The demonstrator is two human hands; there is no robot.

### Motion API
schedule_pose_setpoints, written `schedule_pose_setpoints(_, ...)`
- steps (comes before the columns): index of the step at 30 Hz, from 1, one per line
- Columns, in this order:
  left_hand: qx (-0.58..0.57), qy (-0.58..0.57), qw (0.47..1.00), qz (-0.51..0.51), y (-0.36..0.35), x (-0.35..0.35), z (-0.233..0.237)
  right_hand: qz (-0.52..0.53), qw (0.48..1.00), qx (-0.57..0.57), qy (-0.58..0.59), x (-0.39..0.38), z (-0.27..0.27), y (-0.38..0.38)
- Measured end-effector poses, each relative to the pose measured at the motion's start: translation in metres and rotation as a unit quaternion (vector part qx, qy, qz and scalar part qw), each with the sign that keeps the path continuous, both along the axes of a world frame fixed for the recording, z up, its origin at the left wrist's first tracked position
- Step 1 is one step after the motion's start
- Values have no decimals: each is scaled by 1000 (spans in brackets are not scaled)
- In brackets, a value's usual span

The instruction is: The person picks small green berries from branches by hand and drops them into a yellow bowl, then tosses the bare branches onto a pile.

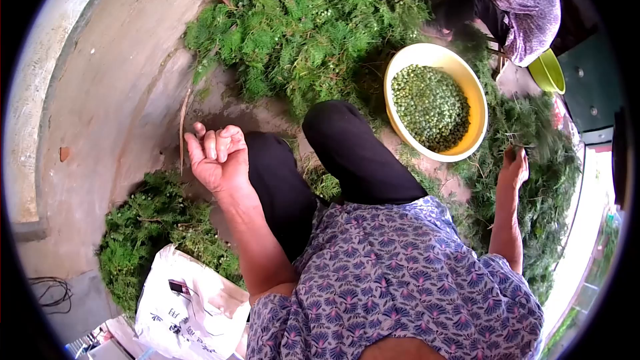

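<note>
My left hand (219,155) is raised above my left knee with its fingers curled in toward the palm; nothing clearly shows between them. On the right, my right hand (513,167) is closed at the edge of a pile of green branches (543,187), its fingers on a sprig. Between my right knee and that pile stands a yellow basin (478,103), partly filled with small round green berries (430,103). A large heap of leafy green branches (300,27) lies in front of my knees.
Another person (533,7) sits at the upper right, beside a yellow-green bucket (548,72). More greenery (150,227) lies at the lower left, next to a white sack (180,313) with a small dark device (179,287) on it. A coiled cable (57,293) lies further left.
</note>
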State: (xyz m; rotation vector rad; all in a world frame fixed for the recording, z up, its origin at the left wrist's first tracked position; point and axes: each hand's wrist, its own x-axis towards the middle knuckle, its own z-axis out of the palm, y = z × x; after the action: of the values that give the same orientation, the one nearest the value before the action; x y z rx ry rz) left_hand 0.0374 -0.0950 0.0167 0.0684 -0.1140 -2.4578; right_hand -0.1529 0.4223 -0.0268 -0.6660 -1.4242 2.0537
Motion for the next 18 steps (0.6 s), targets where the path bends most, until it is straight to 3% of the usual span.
schedule_pose_setpoints(1,2,2,1000,0,1,0,0,-62,998,24,-23,-4,-24,38)
schedule_pose_setpoints(3,-2,-5,1000,1,-7,-3,-10,-35,984,94,-150,-7,-80,88)
schedule_pose_setpoints(11,-4,-63,998,-19,-18,-47,-5,265,935,29,-233,-10,-78,-126)
schedule_pose_setpoints(17,-3,-134,989,-57,-53,-141,-23,530,817,105,-202,-57,-83,-239)
schedule_pose_setpoints(18,-4,-160,985,-59,-60,-158,-29,531,809,111,-225,-66,-88,-256)
